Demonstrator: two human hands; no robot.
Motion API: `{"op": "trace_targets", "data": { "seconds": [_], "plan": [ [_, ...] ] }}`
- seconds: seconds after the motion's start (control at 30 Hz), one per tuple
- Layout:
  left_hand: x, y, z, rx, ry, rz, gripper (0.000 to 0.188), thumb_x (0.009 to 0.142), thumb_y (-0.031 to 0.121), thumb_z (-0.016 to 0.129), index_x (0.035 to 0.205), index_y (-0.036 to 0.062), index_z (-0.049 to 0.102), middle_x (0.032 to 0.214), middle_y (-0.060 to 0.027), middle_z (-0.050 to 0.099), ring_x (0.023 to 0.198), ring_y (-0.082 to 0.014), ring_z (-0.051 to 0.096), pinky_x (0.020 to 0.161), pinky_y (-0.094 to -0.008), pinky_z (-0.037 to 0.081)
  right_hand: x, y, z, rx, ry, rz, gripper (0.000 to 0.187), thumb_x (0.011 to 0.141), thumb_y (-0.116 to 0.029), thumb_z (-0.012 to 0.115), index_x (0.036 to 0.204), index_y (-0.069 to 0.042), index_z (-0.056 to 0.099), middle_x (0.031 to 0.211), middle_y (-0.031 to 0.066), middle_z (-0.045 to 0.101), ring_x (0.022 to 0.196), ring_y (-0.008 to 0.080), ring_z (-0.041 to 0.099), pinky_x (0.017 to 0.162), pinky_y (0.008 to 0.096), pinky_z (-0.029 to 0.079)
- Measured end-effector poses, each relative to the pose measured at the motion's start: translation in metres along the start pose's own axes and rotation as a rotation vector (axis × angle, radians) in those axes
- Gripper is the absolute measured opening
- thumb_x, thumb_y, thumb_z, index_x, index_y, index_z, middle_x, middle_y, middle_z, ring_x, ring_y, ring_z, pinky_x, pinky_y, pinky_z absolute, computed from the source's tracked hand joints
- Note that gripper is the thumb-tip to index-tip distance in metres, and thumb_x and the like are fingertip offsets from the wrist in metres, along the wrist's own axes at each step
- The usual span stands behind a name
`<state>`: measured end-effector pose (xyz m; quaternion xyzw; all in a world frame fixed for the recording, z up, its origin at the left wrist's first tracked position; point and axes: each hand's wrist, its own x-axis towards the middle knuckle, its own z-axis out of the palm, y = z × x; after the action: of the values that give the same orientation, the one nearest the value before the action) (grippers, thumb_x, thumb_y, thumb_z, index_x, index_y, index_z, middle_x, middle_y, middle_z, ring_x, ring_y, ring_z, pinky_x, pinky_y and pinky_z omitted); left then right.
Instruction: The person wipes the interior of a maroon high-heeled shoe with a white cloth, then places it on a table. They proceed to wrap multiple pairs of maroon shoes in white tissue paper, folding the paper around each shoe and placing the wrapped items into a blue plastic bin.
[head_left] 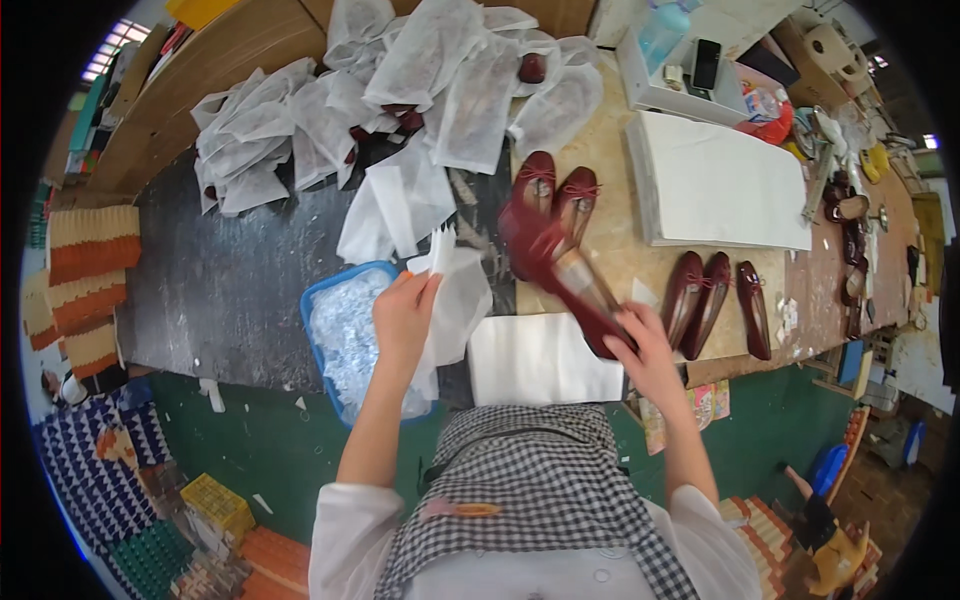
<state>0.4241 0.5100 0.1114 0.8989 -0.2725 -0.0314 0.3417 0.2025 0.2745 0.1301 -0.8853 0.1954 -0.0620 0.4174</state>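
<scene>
My right hand (650, 355) is closed round the heel end of a dark red ballet flat (585, 295), which is smeared by motion. Its toe points up and left, partly over another dark red flat (537, 185) with a bow; one more lies beside that. My left hand (402, 312) pinches a folded white piece (440, 250) with thin strip-like ends; a bit of orange shows at the fingertips. Beside that hand a thin white bag (462, 305) lies on the table. Below the shoes a white sheet (545, 360) lies at the table's front edge.
A blue basket (308, 325) of clear crumpled plastic stands left of my left hand. Shoes in white bags (470, 100) pile up at the back. At right are a stack of white paper (720, 185), several red flats (712, 300) and a white box (640, 85).
</scene>
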Motion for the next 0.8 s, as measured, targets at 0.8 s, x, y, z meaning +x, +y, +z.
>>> {"op": "trace_targets", "data": {
  "seconds": [0.8],
  "plan": [
    [-0.036,0.005,-0.020,-0.434,0.134,-0.300,0.016,0.085,0.006,0.063,0.075,-0.0050,0.059,0.059,0.0014,0.044,0.053,-0.0050,0.035,0.047,-0.0243,0.027,0.045,0.058,0.112,0.284,0.190,0.269,0.025,0.083,-0.012,0.062,0.105,-0.001,0.057,0.097,0.0130,0.063,0.086,0.0194,0.062,0.076,0.0301,0.049]
  ]
}}
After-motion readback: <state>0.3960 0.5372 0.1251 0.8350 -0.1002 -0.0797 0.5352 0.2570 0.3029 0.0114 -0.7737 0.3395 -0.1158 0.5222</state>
